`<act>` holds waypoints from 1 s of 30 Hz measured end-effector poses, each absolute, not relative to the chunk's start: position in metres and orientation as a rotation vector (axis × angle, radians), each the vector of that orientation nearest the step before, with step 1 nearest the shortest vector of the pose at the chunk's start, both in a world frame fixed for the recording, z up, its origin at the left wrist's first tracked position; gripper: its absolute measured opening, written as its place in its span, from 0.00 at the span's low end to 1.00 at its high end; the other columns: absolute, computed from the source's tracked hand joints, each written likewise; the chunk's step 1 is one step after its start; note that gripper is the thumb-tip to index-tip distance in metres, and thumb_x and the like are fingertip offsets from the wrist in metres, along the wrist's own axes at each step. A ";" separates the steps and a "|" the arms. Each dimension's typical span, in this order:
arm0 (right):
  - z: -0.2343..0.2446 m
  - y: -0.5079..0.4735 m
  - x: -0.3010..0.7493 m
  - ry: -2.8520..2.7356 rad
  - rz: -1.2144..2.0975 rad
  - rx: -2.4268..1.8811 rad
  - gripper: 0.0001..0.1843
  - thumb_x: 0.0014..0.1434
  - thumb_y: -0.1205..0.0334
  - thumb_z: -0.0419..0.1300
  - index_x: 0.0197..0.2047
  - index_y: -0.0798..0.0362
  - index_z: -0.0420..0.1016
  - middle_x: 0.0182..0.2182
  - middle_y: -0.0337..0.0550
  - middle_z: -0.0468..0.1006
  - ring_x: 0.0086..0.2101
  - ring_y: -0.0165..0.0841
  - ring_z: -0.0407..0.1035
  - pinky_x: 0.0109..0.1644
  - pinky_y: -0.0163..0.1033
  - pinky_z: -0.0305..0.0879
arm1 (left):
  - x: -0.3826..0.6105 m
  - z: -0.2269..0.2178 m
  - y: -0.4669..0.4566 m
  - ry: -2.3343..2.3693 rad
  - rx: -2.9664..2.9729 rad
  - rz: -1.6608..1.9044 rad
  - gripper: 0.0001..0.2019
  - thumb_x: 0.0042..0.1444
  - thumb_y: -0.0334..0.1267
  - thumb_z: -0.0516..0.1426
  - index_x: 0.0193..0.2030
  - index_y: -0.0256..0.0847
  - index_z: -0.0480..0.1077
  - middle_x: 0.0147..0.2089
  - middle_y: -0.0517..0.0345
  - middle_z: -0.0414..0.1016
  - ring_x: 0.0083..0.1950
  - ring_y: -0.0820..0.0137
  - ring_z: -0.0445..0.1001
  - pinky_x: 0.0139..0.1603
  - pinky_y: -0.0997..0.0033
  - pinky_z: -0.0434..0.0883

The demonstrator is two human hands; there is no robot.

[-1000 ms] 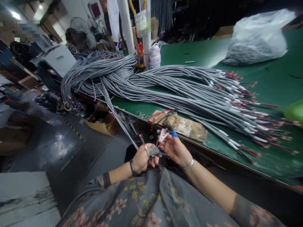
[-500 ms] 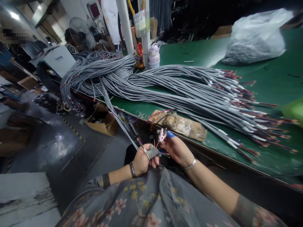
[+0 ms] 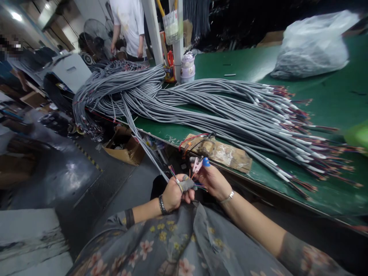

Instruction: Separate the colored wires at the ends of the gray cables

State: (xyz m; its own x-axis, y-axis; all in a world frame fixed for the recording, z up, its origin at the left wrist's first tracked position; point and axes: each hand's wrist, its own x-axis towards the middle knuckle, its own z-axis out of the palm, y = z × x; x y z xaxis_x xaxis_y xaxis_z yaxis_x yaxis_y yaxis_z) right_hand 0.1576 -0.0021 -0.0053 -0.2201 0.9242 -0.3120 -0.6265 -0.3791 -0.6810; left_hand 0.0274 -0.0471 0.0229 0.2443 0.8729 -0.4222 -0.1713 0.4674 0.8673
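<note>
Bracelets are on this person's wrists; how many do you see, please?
2. A dark bracelet behind the left hand, which grips a grey cable; a silver bracelet behind the right hand, which pinches a pink clip. Sleeves may hide others.

Dim workshop with a long green bench

A green-topped bench (image 3: 230, 61) is set across the right, from near to far. A dark, glossy floor (image 3: 71, 180) is seen at the left, and a ceiling lamp (image 3: 16, 16) is lit far left. A white post (image 3: 153, 30) and a standing fan (image 3: 93, 32) are placed at the far end.
</note>
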 end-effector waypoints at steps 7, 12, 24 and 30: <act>-0.011 -0.001 0.157 -0.511 1.797 -0.827 0.18 0.43 0.45 0.70 0.27 0.51 0.77 0.24 0.38 0.76 0.23 0.29 0.66 0.26 0.35 0.64 | 0.029 0.019 -0.044 1.111 0.794 0.808 0.21 0.38 0.55 0.61 0.21 0.39 0.63 0.13 0.62 0.67 0.10 0.79 0.58 0.12 0.78 0.50; -0.010 -0.003 0.157 -0.495 1.832 -0.824 0.21 0.44 0.42 0.68 0.29 0.51 0.77 0.23 0.38 0.76 0.23 0.30 0.66 0.26 0.35 0.63 | 0.028 0.019 -0.045 1.108 0.812 0.793 0.21 0.40 0.55 0.61 0.21 0.38 0.63 0.13 0.61 0.67 0.10 0.79 0.57 0.12 0.78 0.49; -0.003 -0.007 0.161 -0.455 1.886 -0.787 0.18 0.47 0.41 0.66 0.31 0.47 0.78 0.29 0.39 0.80 0.27 0.30 0.69 0.28 0.34 0.64 | 0.023 0.023 -0.054 1.073 0.849 0.833 0.20 0.42 0.54 0.62 0.21 0.38 0.64 0.14 0.60 0.69 0.10 0.79 0.59 0.11 0.79 0.51; 0.001 -0.009 0.164 -0.458 1.875 -0.802 0.16 0.46 0.47 0.68 0.32 0.49 0.79 0.27 0.39 0.78 0.26 0.29 0.67 0.27 0.33 0.63 | 0.026 0.020 -0.053 1.099 0.861 0.921 0.22 0.42 0.57 0.61 0.22 0.38 0.64 0.15 0.60 0.69 0.11 0.79 0.60 0.11 0.79 0.50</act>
